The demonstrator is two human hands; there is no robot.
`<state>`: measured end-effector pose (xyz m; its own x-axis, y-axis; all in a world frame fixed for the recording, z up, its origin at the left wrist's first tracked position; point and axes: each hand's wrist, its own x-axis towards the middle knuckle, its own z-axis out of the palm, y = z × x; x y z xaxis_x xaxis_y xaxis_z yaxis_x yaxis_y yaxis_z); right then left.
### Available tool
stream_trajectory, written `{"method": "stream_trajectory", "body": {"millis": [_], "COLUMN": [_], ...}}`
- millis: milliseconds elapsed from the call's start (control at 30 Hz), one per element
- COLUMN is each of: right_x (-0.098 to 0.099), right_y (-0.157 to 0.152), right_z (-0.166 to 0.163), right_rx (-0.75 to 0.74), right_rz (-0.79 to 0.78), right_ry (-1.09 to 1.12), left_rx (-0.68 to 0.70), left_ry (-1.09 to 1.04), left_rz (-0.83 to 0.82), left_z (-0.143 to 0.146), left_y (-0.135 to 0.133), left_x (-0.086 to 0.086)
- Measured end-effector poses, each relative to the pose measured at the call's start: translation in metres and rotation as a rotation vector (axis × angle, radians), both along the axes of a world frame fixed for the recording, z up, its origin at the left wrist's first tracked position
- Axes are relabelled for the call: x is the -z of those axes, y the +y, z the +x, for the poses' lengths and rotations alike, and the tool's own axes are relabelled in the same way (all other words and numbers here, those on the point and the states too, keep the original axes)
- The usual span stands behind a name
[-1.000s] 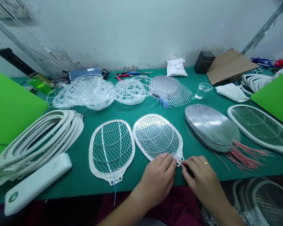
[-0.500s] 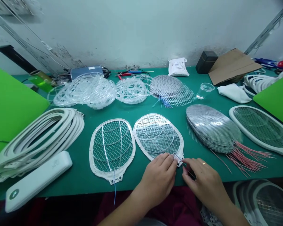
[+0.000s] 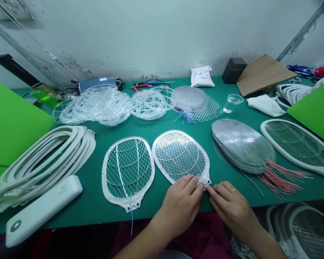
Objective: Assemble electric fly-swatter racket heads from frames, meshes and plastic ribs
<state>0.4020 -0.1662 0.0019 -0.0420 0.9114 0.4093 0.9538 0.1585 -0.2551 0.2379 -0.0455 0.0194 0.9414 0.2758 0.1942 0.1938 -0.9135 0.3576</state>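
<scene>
White plastic racket frame (image 3: pixel 180 155), oval, diamond-meshed, lies flat on the green table (image 3: pixel 91 207); left hand (image 3: pixel 181 201) curled, holding its neck, right hand (image 3: pixel 230 205) with fingertips bunched there, grip unclear. Rightward, glossy stacked mesh (image 3: pixel 243 145) trails pink wires (image 3: pixel 282 178).

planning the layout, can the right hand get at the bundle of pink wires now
Probably yes: the pink wires lie ahead and to the right of the right hand, and nothing seems to block the way across the green tabletop.

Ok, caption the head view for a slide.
Left hand and right hand at one end of a white racket, another racket beside it on a green table.
</scene>
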Motion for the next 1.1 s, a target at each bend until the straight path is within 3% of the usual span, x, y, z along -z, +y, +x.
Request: {"method": "stream_trajectory", "body": {"millis": [133, 333, 633, 800, 900, 1000, 1100], "right_x": [0.004, 0.003, -0.003, -0.008, -0.003, 0.006, 0.015], "right_y": [-0.006, -0.006, 0.011, -0.013, -0.025, -0.02, -0.009], "right_z": [0.004, 0.009, 0.024, 0.013, 0.009, 0.007, -0.003], "right_rx": [-0.088, -0.194, -0.27, -0.14, 0.004, 0.141, 0.228], "right_rz": [0.034, 0.092, -0.07, -0.067, 0.048, 0.176, 0.168], "right_ry": [-0.148, -0.173, -0.154, -0.054, 0.128, 0.25, 0.181], "left_rx": [0.009, -0.006, -0.075, -0.047, -0.034, -0.042, -0.045], "left_ry": [0.005, 0.041, 0.12, 0.009, -0.018, -0.003, 0.011], "left_rz": [0.023, 0.009, 0.014, 0.1, 0.078, 0.053, 0.061], "left_z": [0.0, 0.004, 0.015, 0.007, 0.003, 0.003, 0.004], "left_y": [0.0, -0.001, -0.007, -0.011, -0.011, -0.01, -0.011], "left_x": [-0.001, -0.007, -0.016, -0.002, 0.004, 0.005, 0.004]}}
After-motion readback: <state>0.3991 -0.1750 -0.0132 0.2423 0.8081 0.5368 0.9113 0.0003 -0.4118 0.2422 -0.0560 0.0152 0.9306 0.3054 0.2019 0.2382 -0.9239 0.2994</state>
